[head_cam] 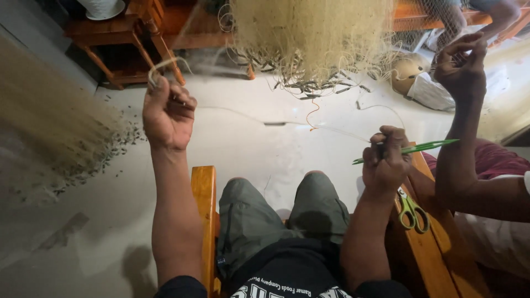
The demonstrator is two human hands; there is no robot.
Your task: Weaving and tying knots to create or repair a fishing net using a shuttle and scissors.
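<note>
Right hand (386, 160) grips green netting needle (411, 149); scissors (411, 211) lie beside it.

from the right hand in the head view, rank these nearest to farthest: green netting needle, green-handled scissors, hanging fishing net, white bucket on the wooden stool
1. Green netting needle: pinched in the right hand, pointing right.
2. Green-handled scissors: just below the hand, on the wooden bench.
3. Hanging fishing net: above and left, at top centre.
4. White bucket: far top left, on the wooden stool.

Soft, even daylight brightens the pale floor (259, 149); faint shadows pool toward six o'clock. Netting (38, 121) at nine o'clock blurs, and edges bow with wide-angle distortion.
</note>
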